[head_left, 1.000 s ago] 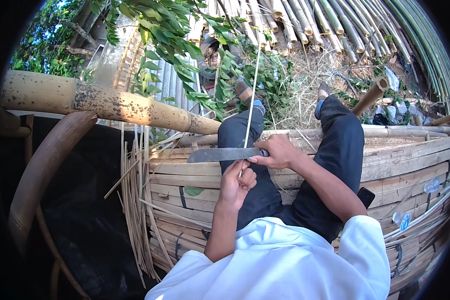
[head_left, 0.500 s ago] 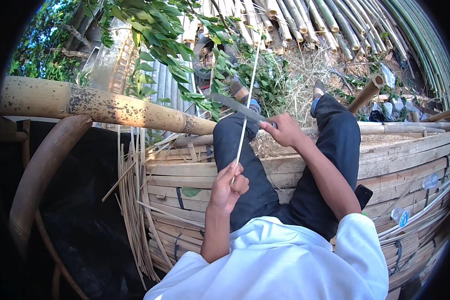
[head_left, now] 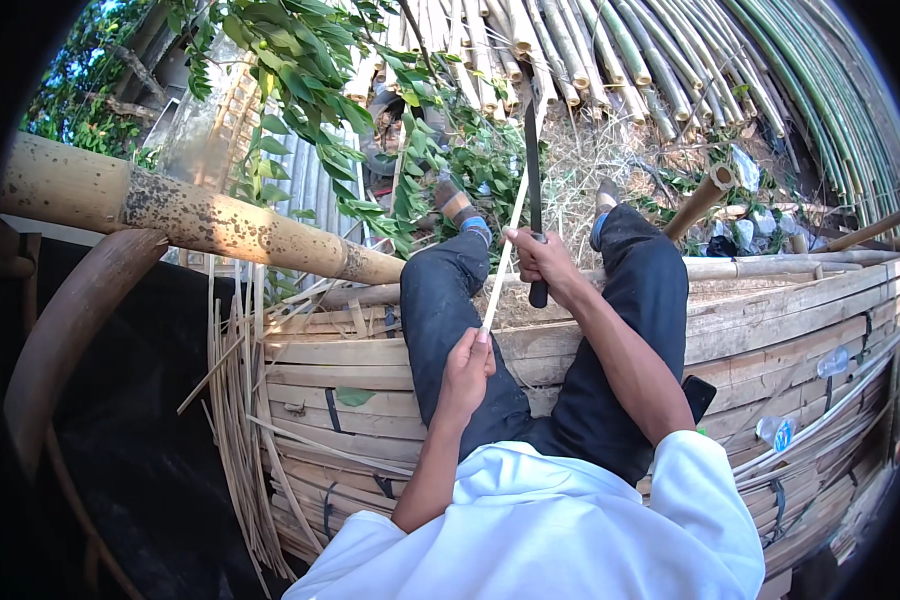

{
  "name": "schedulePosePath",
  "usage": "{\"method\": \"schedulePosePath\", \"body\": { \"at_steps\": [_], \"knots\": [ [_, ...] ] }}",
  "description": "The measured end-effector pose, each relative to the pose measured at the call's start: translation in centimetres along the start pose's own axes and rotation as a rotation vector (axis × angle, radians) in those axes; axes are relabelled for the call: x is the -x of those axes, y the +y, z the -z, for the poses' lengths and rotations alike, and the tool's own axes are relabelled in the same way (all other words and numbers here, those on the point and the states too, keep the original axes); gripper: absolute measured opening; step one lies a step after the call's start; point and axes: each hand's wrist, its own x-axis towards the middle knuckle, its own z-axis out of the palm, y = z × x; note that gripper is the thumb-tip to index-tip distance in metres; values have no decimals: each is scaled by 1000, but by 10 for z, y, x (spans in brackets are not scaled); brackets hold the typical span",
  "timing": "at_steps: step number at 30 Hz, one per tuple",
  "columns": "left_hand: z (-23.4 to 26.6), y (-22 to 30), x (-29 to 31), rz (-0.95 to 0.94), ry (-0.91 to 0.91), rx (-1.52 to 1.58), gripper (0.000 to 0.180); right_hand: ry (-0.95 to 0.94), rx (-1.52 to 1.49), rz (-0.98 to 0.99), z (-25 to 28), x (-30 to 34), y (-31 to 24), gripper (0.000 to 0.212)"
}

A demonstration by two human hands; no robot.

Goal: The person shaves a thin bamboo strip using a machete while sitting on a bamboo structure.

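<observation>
My left hand (head_left: 467, 368) is closed round the lower end of a thin, pale bamboo strip (head_left: 498, 285), which slants up and away between my knees. In my right hand (head_left: 550, 266) is a long knife with a dark, narrow blade (head_left: 535, 185). Its fingers wrap the black handle, and the blade points away from me, just right of the strip. My right thumb lies close to the strip; whether it touches cannot be made out.
I sit on bundled bamboo slats (head_left: 355, 350). A thick bamboo pole (head_left: 210, 222) crosses at left, beside thin split strips (head_left: 235, 430). Cut bamboo poles (head_left: 660, 85) lie ahead. Leafy branches (head_left: 310, 110) hang at upper left. A phone (head_left: 698, 396) and plastic cups (head_left: 775, 432) are at right.
The knife has swung from lying across the strip, tip to the left, to pointing away alongside it. The strip now shows its wider face. The whole view has shifted slightly.
</observation>
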Motion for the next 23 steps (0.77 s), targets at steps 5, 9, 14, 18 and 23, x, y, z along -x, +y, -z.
{"method": "schedulePosePath", "body": {
  "at_steps": [5,9,14,18,23],
  "knots": [
    [3,-16,-6,-63,-38,-137,28,-58,10,34,-3,1,8,19],
    [5,-8,-2,17,-109,-163,33,-60,22,67,-1,1,-1,20],
    [16,-11,1,32,-145,-77,39,-31,15,66,5,3,-4,20],
    [19,-8,1,95,-64,7,42,-17,26,88,3,2,-3,24],
    [23,-2,-6,100,-27,82,43,-51,131,115,3,4,-1,21]
  ]
}}
